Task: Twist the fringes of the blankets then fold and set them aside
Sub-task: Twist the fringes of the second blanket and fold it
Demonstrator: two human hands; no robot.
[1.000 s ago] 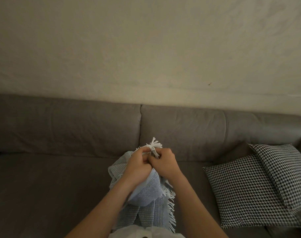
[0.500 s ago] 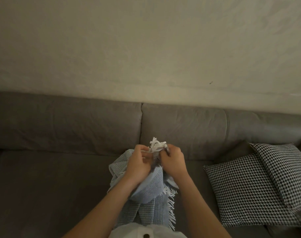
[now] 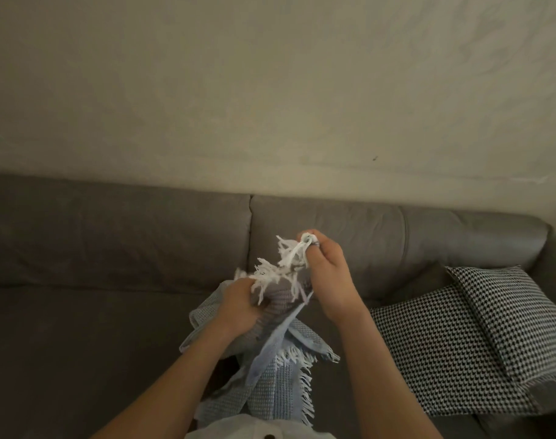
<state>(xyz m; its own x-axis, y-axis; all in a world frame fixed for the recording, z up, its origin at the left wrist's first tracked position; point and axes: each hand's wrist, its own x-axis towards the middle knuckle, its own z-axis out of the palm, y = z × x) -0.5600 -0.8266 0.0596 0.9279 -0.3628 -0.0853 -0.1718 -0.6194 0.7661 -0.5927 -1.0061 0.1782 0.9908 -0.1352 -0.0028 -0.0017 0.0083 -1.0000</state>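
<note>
A light blue woven blanket [image 3: 270, 388] with white fringes hangs bunched in front of me over the grey sofa. My left hand [image 3: 238, 307] grips the gathered blanket edge just below a tuft of white fringe [image 3: 265, 277]. My right hand [image 3: 329, 277] is raised higher and to the right, its fingers pinched on a bundle of fringe strands [image 3: 297, 253] pulled up from the edge. More fringe [image 3: 297, 359] dangles lower down along the hanging part. The blanket's bottom is hidden behind my forearms and shirt.
A grey sofa [image 3: 111, 312] spans the view, its backrest against a pale wall [image 3: 270, 90]. Two black-and-white houndstooth cushions [image 3: 460, 350] lie on the seat at the right. My white shirt [image 3: 254, 429] shows at the bottom edge.
My hands have separated. The right hand has risen up and to the right, drawing fringe strands out; the left has dropped slightly, still holding the bunched edge.
</note>
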